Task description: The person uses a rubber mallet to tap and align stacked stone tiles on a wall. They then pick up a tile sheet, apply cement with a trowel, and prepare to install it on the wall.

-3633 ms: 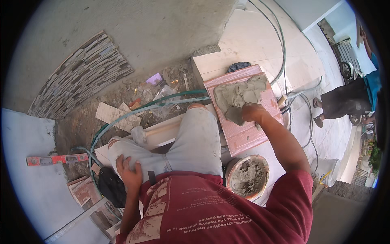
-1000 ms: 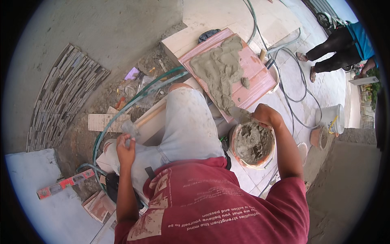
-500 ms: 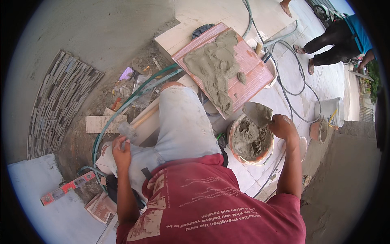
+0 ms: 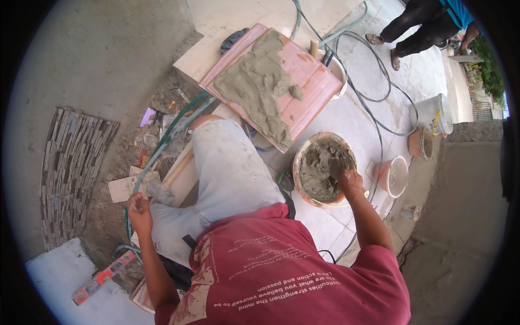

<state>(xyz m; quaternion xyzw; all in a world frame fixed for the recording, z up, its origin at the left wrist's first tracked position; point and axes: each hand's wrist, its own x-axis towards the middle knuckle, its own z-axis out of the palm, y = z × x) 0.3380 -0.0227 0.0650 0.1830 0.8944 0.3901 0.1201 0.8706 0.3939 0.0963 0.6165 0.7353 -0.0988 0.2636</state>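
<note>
My right hand grips a trowel whose blade is down in a bucket of wet grey mortar. Its handle is hidden in my fist. My left hand is raised beside my left knee, its fingers curled in with nothing visible in them. Near it lies a mallet with a grey head and wooden handle. In front of me a reddish tile lies back side up, with a thick layer of mortar over its left part and a loose lump on the bare part.
Green hoses run past my left leg. A red level and mosaic-patterned tiles are at left. Beyond the mortar bucket stand a smaller bucket and a white pail. Cables loop across the floor. A person stands far right.
My right hand has lowered the trowel from above the bucket's rim into the mortar. My left hand has shifted slightly outward from the mallet. The whole view has turned a little.
</note>
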